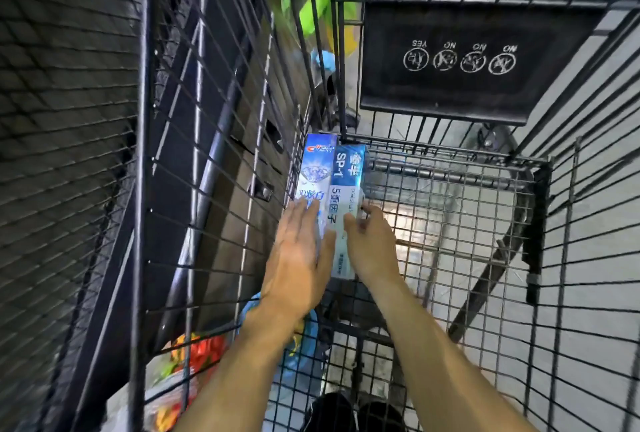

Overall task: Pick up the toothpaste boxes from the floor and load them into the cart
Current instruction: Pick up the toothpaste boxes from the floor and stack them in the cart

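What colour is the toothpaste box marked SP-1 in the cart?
The SP-1 toothpaste box is dark blue at its far end, then white nearer the hands; the head view shows it.

green packaging (320, 12), red-orange bag (201, 352), blue bag (304, 338)

Two toothpaste boxes (318, 182) (346, 196), two hands (298, 261) (372, 244), one cart (450, 209).

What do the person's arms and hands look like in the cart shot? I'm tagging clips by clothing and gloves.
Both forearms are bare right to the bottom of the picture: no sleeves show. The left hand and the right hand wear no gloves. No watch, bracelet or ring is visible on either wrist or on the fingers that show. No markings or tattoos can be made out, though the picture is somewhat blurred.
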